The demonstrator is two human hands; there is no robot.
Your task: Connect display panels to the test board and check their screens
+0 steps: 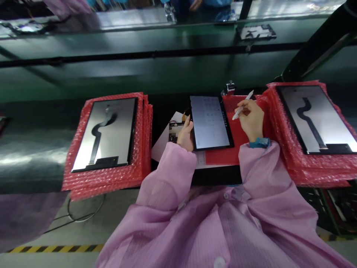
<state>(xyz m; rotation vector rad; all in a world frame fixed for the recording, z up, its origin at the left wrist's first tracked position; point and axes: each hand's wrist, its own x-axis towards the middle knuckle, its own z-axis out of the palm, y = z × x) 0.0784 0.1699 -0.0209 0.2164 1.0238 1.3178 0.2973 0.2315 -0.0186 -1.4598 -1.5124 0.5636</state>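
Holding the lit screen (211,123) over the left part of the red sheet (237,134), with the left hand (186,136) clasped on its left edge. Cannot make out the fingers behind, nor any contact with the red sheet beneath. Gripping a white pen-like tool (243,105) in the right hand (251,118), above the upper right of the red sheet, clear of the glass. Hands well apart from each other.

See a circuit assembly (175,130) just left of the red sheet, partly covered by the left hand. See also, farther left of the red sheet, a silver panel (117,134) on a left bubble-wrap stack (106,180); to the right of the red sheet, a matching panel (329,123) on a right bubble-wrap stack (315,163).

Judging by the slim slab, probably fairly light, stiff, slick-faced and fragile under bending or point pressure. Best taken by the dark rims on two opposite edges, palm flat underneath, without squeezing the lit face.
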